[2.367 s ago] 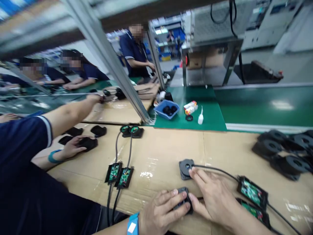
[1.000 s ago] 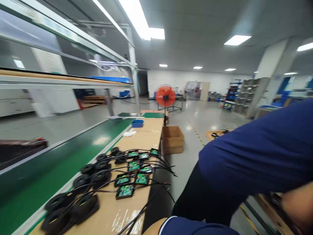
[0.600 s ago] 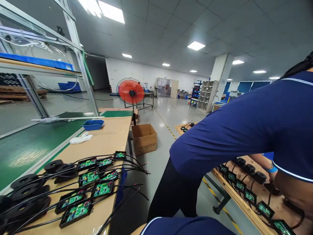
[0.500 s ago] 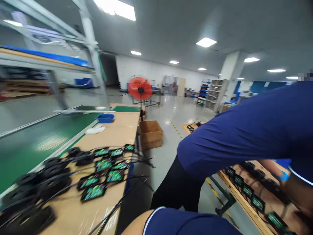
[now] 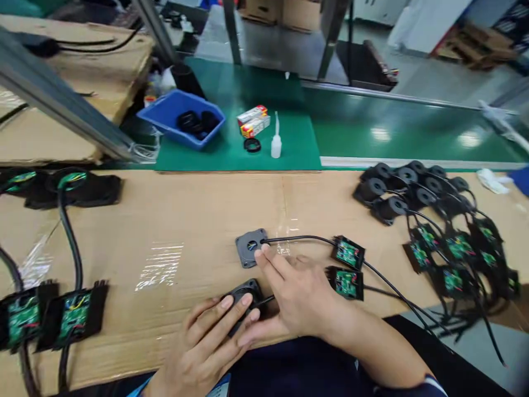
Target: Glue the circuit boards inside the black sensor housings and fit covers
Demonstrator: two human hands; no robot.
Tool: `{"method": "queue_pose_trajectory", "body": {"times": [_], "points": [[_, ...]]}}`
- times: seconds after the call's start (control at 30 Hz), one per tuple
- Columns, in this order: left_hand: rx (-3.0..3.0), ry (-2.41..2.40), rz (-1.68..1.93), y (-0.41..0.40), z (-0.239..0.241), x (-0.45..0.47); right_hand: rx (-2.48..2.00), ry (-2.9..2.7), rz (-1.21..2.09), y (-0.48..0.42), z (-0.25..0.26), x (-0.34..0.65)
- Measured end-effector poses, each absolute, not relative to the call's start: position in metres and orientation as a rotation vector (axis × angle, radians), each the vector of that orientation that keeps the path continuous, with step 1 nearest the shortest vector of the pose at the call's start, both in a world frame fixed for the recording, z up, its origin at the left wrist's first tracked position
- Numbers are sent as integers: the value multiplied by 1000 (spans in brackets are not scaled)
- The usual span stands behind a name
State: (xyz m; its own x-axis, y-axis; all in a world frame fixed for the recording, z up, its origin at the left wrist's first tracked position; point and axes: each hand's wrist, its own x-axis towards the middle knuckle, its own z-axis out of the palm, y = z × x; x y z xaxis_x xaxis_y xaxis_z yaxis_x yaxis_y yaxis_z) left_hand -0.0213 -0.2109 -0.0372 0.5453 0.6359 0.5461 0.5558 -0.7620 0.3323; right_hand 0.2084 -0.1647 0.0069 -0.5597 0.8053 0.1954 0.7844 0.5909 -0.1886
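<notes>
On the cardboard-covered bench, my left hand [image 5: 206,339] has its fingers wrapped over a black square housing [image 5: 250,288], which it partly hides. My right hand [image 5: 301,292] is beside it, fingers stretched out, the fingertips at the lower right edge of a dark grey square flange [image 5: 250,247] with a round hole. A black cable [image 5: 295,238] runs from this flange to a small green circuit board in a black case [image 5: 347,252]. Just below lies a second cased circuit board [image 5: 347,283]. Another cable from the black housing passes under my right hand.
Several black cylindrical parts [image 5: 390,209] with cabled circuit boards [image 5: 458,244] lie to the right. Two cased boards [image 5: 74,314] with thick cables are at left. Behind are a blue bin [image 5: 165,118], small boxes [image 5: 253,121], a black ring [image 5: 252,145] and a white dropper bottle [image 5: 276,145].
The view has swung from the aisle, with a person in dark blue leaning over another table, to the bench in front. Both my hands now show at the black housing and flange.
</notes>
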Motion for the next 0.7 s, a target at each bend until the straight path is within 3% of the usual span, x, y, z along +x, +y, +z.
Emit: {"method": "queue_pose_trajectory", "body": {"times": [0.53,0.7], "points": [[2672,1069,826,-211,-37,-26,-1109,-2552,-315,-162,3,210],[2649,1171,952,-229,-52,-35,-1556,-2418,30,-187,-2,189]]}}
